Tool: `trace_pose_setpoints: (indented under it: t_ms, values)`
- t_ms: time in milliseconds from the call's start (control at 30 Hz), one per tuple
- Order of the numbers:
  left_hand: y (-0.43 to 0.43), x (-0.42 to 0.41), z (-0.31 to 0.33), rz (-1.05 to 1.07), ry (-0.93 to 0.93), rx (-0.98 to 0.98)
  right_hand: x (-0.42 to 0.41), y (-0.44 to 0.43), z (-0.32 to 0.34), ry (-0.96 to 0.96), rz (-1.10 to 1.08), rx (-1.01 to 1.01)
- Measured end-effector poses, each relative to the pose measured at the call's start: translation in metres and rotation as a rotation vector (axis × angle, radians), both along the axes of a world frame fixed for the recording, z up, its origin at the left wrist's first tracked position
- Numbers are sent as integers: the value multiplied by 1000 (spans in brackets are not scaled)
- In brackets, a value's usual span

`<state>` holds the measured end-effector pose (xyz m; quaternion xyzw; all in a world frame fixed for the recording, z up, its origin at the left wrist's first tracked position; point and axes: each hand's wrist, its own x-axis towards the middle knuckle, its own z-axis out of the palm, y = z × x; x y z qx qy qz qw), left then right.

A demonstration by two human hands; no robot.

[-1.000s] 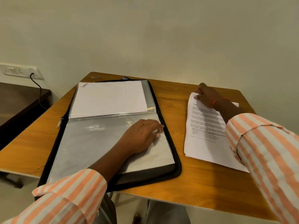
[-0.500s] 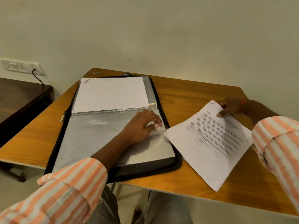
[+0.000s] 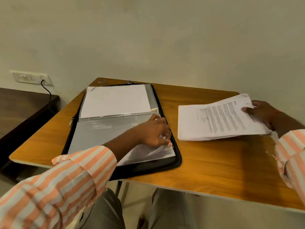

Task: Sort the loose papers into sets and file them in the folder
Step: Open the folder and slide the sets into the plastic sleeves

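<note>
A black zip folder (image 3: pixel 177 160) lies open on the wooden table (image 3: pixel 206 166), its clear plastic sleeves showing. The far sleeve holds a white sheet (image 3: pixel 115 100). My left hand (image 3: pixel 155 133) rests on the near sleeve (image 3: pixel 99 134) at its right edge, fingers pinching the plastic. My right hand (image 3: pixel 260 113) grips a set of printed papers (image 3: pixel 217 119) by its far right end and holds it lifted and tilted above the table, right of the folder.
The table's near edge runs along the bottom, my knees below it. A dark side table (image 3: pixel 19 106) stands at the left, with a wall socket (image 3: pixel 29 78) and a black cable above it. A zip pull (image 3: pixel 71 121) hangs at the folder's left side.
My right hand has picked the printed papers off the table, turned them and lifted them beside the folder. My left hand has slid to the sleeve's right edge.
</note>
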<state>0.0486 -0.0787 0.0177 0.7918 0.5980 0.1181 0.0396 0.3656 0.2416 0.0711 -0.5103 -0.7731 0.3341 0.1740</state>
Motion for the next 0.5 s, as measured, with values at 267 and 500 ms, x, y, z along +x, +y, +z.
trace_pose_setpoints:
  t_ms: [267,500]
  values:
    - [-1,16,8,-13,79,-69,-18,-56,-51,621,-138,-665]
    - [-3,18,25,45,-75,-147,-27,-73,-49,720,-220,-495]
